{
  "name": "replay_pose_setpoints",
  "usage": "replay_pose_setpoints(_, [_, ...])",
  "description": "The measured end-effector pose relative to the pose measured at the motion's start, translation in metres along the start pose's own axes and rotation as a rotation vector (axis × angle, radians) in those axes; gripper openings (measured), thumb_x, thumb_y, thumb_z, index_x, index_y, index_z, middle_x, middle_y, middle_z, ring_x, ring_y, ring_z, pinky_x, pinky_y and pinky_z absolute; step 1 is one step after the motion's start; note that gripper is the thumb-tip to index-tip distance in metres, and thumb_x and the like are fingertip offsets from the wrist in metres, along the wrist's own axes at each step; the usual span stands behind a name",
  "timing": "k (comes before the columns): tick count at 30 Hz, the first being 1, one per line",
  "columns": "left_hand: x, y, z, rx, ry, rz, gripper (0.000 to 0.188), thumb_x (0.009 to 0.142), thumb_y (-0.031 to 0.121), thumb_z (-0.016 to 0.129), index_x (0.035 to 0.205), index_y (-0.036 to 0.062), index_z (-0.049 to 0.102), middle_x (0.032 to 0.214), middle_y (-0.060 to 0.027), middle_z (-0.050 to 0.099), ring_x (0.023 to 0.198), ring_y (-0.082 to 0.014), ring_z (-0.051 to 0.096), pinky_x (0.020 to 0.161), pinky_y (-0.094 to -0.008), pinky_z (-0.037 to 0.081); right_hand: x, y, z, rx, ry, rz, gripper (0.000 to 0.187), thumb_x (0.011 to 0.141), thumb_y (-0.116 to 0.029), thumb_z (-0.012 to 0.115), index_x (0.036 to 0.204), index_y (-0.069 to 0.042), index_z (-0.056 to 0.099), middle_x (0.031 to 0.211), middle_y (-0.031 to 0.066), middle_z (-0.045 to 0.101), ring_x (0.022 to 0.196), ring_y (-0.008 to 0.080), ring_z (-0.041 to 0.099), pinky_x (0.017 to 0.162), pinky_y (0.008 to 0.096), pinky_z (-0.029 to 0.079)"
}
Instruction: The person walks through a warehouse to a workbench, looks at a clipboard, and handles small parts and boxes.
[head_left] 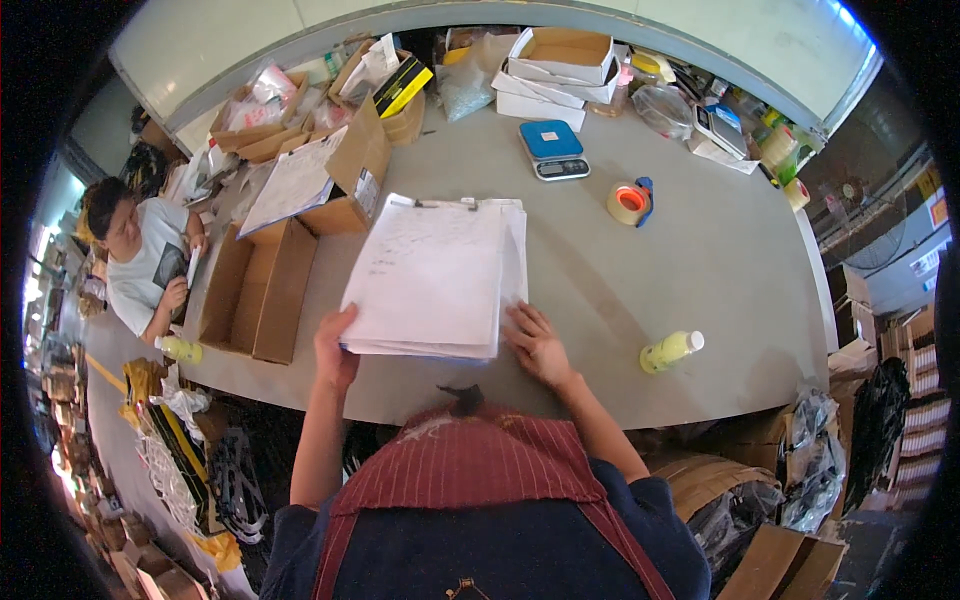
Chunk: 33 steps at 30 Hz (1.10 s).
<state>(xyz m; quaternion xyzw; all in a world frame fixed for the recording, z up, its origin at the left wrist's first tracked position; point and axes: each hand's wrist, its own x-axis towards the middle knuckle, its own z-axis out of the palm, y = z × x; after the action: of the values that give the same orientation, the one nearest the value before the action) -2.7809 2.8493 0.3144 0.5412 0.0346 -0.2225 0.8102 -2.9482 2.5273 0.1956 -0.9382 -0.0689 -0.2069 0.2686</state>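
A clipboard with a thick stack of white papers (425, 280) is tilted up in front of me, its metal clip (440, 204) at the far edge. Handwriting marks the upper left of the top sheet. My left hand (335, 345) is closed on the lower left corner, thumb on top and fingers underneath. At the lower right edge, my right hand (537, 343) has its bent fingers against the sheets, the tips partly hidden. Some sheets fan out on that side. A blue edge of the board peeks out below the papers.
Left of the papers is an open cardboard box (260, 290), with another clipboard (295, 180) behind it. A blue-topped scale (553, 150), a tape roll (630, 203) and a yellow-green bottle (672, 352) stand on the grey table (720, 270). A person (150, 245) is at the left.
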Motion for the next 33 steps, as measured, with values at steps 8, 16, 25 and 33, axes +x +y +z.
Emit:
replay_pose_setpoints(8, [0.033, -0.078, -0.001, 0.437, -0.033, -0.139, 0.037, 0.089, 0.029, 0.068, 0.110, -0.0019, 0.064, 0.106, -0.0129, 0.069, 0.098, -0.0218, 0.063, 0.092, -0.0362, 0.046, -0.004, 0.001, 0.004, 0.005, 0.055, 0.066, 0.028, 0.077, -0.007, 0.070, 0.105, -0.005, 0.068, 0.138, 0.0175, 0.053, 0.131, 0.0415, 0.045, 0.107, 0.0491, 0.039])
replay_pose_setpoints(16, [0.010, -0.088, 0.003, 1.650, -0.111, 0.553, 0.086, 0.081, 0.043, 0.074, 0.143, -0.0024, 0.035, 0.138, -0.0259, 0.043, 0.123, -0.0411, 0.045, 0.103, -0.0459, 0.037, -0.002, -0.013, -0.002, -0.051, 0.230, 0.284, 0.068, 0.073, -0.020, 0.076, 0.133, -0.002, 0.051, 0.134, 0.0207, 0.052, 0.127, 0.0402, 0.046, 0.113, 0.0555, 0.029])
replay_pose_setpoints(25, [0.024, -0.113, 0.003, 1.646, -0.110, 0.504, 0.102, 0.078, 0.056, 0.071, 0.151, 0.0009, 0.025, 0.152, -0.0266, 0.024, 0.134, -0.0446, 0.031, 0.111, -0.0543, 0.022, 0.017, 0.003, 0.012, -0.187, 0.162, 0.221, 0.065, 0.079, -0.018, 0.073, 0.135, 0.002, 0.047, 0.116, 0.0195, 0.062, 0.117, 0.0365, 0.052, 0.111, 0.0549, 0.030])
replay_pose_setpoints(33, [0.071, -0.123, 0.041, 1.592, 0.082, 0.543, 0.091, 0.084, 0.050, 0.068, 0.149, -0.0001, 0.028, 0.150, -0.0271, 0.026, 0.134, -0.0442, 0.030, 0.111, -0.0558, 0.020, 0.067, 0.019, 0.037, -0.313, 0.142, 0.436, 0.072, 0.082, -0.011, 0.063, 0.146, 0.000, 0.031, 0.138, 0.0235, 0.048, 0.130, 0.0406, 0.040, 0.112, 0.0579, 0.026])
